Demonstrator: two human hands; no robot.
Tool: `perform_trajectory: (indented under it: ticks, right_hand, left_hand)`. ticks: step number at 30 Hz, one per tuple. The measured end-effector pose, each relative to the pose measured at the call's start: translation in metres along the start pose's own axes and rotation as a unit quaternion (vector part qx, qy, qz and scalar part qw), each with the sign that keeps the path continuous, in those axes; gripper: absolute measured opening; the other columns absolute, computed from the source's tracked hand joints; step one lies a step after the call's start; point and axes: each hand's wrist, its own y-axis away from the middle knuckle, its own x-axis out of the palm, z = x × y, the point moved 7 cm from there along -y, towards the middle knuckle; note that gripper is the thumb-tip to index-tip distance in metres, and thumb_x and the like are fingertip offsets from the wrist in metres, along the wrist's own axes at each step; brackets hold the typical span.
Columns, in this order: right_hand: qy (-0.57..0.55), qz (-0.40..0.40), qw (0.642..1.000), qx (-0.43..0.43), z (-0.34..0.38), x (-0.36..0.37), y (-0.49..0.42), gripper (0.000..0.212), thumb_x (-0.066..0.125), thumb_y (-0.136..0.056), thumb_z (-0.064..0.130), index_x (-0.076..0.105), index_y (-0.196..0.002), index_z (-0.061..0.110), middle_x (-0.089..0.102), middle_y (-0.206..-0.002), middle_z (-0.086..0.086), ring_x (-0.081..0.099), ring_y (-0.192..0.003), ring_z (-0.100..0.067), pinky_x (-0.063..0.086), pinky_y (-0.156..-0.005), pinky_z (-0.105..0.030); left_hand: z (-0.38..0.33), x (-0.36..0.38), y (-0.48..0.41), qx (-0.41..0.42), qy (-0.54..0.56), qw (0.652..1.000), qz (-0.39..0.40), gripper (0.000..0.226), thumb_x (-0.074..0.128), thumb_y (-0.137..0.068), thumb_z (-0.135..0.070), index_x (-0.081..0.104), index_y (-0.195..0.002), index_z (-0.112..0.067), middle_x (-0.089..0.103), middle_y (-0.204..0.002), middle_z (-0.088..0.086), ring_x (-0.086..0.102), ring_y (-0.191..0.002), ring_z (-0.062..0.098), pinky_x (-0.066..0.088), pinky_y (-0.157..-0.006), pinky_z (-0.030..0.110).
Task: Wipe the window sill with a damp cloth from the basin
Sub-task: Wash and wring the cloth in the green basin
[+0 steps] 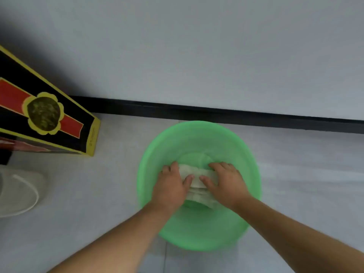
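At far left, a pale rounded object [19, 192] lay on the light floor [98, 194], beside a black, red and yellow box [45, 115] standing near the dark skirting strip [216, 113]. Centre: the left hand [170, 186] gripped one end of the folded whitish cloth [199, 186], fingers curled round it and thumb pressed on top. The right hand [226, 184] gripped the other end likewise. The cloth was held low inside the green basin [197, 134], which stood on the floor near the skirting strip.
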Motion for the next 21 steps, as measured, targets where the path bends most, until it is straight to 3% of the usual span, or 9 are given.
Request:
perform_trajectory:
  ticks: [5,7,9,12,14,16,18,21]
  right_hand:
    - [0.012,0.071,0.997,-0.006,-0.008,0.012,-0.001,0.056,0.061,-0.087,0.060,0.058,-0.128,0.022,0.058,-0.119,-0.005,0.054,-0.114,-0.027,0.044,-0.094,-0.033]
    - [0.005,0.114,0.994,0.000,-0.007,0.016,-0.004,0.039,0.064,-0.086,0.059,0.065,-0.099,0.023,0.060,-0.095,-0.002,0.060,-0.095,-0.025,0.042,-0.074,-0.030]
    - [-0.019,0.155,0.988,-0.002,-0.008,0.017,-0.003,0.040,0.065,-0.086,0.058,0.056,-0.072,0.022,0.055,-0.071,0.003,0.057,-0.075,-0.024,0.035,-0.061,-0.030]
    - [-0.051,0.185,0.981,-0.027,-0.008,0.013,0.002,0.034,0.063,-0.090,0.054,0.056,-0.076,0.023,0.057,-0.072,0.003,0.055,-0.070,-0.021,0.036,-0.055,-0.029]
    - [-0.100,0.189,0.976,-0.035,-0.008,0.006,0.006,0.029,0.061,-0.093,0.050,0.057,-0.086,0.022,0.060,-0.079,0.003,0.055,-0.070,-0.016,0.040,-0.055,-0.025]
    - [-0.169,0.167,0.971,-0.039,-0.004,-0.008,0.008,0.029,0.064,-0.092,0.049,0.059,-0.089,0.020,0.063,-0.080,0.002,0.059,-0.068,-0.013,0.046,-0.056,-0.024]
    - [-0.312,0.147,0.938,-0.013,-0.002,-0.022,0.007,0.033,0.074,-0.086,0.044,0.065,-0.093,0.013,0.069,-0.083,-0.002,0.067,-0.071,-0.014,0.054,-0.061,-0.027]
    - [-0.562,0.163,0.810,0.039,0.000,-0.029,0.006,0.040,0.073,-0.082,0.037,0.071,-0.110,0.008,0.074,-0.104,-0.013,0.072,-0.095,-0.029,0.059,-0.087,-0.050]
  left_hand:
    - [0.010,0.017,0.003,-0.054,0.090,0.994,0.012,0.053,0.065,-0.087,-0.050,0.048,-0.117,-0.010,0.060,-0.115,0.014,0.059,-0.106,0.033,0.047,-0.088,0.037]
    - [0.013,0.023,0.002,-0.068,0.141,0.987,0.048,0.048,0.074,-0.082,-0.048,0.053,-0.105,-0.011,0.065,-0.106,0.009,0.062,-0.098,0.028,0.047,-0.080,0.033]
    - [0.014,0.024,0.003,-0.075,0.168,0.979,0.090,0.047,0.080,-0.075,-0.048,0.057,-0.097,-0.014,0.066,-0.093,0.001,0.062,-0.085,0.019,0.044,-0.066,0.028]
    - [0.013,0.017,0.005,-0.067,0.221,0.965,0.122,0.043,0.084,-0.073,-0.046,0.059,-0.090,-0.015,0.062,-0.082,-0.003,0.060,-0.074,0.014,0.045,-0.060,0.026]
    - [0.011,0.012,0.006,-0.067,0.307,0.939,0.137,0.043,0.084,-0.074,-0.045,0.061,-0.095,-0.015,0.070,-0.092,0.003,0.069,-0.083,0.021,0.057,-0.073,0.039]
    - [0.005,0.005,0.008,-0.067,0.376,0.914,0.136,0.044,0.080,-0.078,-0.043,0.062,-0.104,-0.013,0.073,-0.101,0.010,0.072,-0.091,0.028,0.058,-0.084,0.049]
    - [-0.005,-0.004,0.009,-0.071,0.437,0.887,0.135,0.044,0.074,-0.083,-0.042,0.062,-0.112,-0.012,0.073,-0.107,0.012,0.072,-0.095,0.029,0.058,-0.088,0.051]
    - [-0.016,-0.014,0.008,-0.091,0.528,0.833,0.136,0.045,0.066,-0.089,-0.042,0.057,-0.123,-0.013,0.070,-0.116,0.011,0.071,-0.103,0.030,0.057,-0.091,0.052]
